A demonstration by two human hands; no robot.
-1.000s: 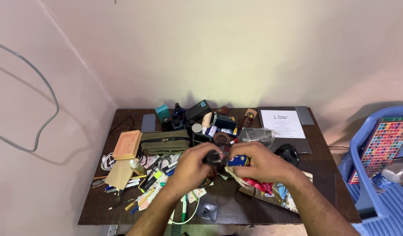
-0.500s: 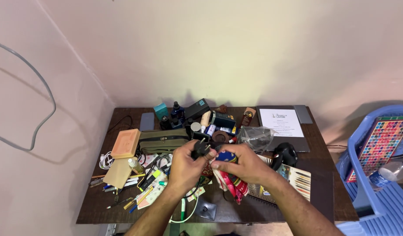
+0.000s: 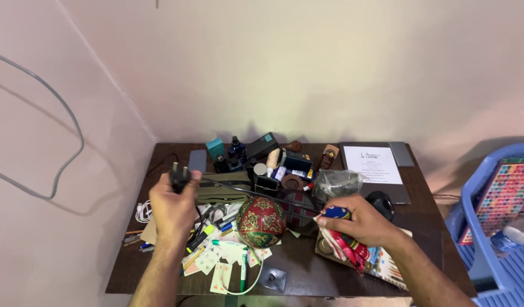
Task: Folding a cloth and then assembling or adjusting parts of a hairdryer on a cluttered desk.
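My left hand (image 3: 172, 209) is raised over the left part of the dark wooden table (image 3: 432, 227), gripping a black plug (image 3: 179, 175). A thin black cable (image 3: 256, 193) runs taut from the plug to my right hand (image 3: 361, 223). That hand, low over the table's right middle, is closed on the cable's other end together with a blue object (image 3: 336, 213) and a red lanyard (image 3: 348, 249). Between the two hands a round red-and-green patterned object (image 3: 262, 220) lies on the table.
Clutter covers the table: a teal box (image 3: 215, 149), dark bottle (image 3: 235, 148), olive pouch (image 3: 223, 187), markers, cards, a white cable (image 3: 142, 212), a plastic bag (image 3: 337, 183), black mouse (image 3: 381, 202) and a white sheet (image 3: 372, 164). A blue plastic chair (image 3: 489, 239) stands right; walls close behind and left.
My hands, together at the table's middle before, have drawn apart. The left hand went left and up with the plug, stretching the black cable; the patterned round object now shows between them.
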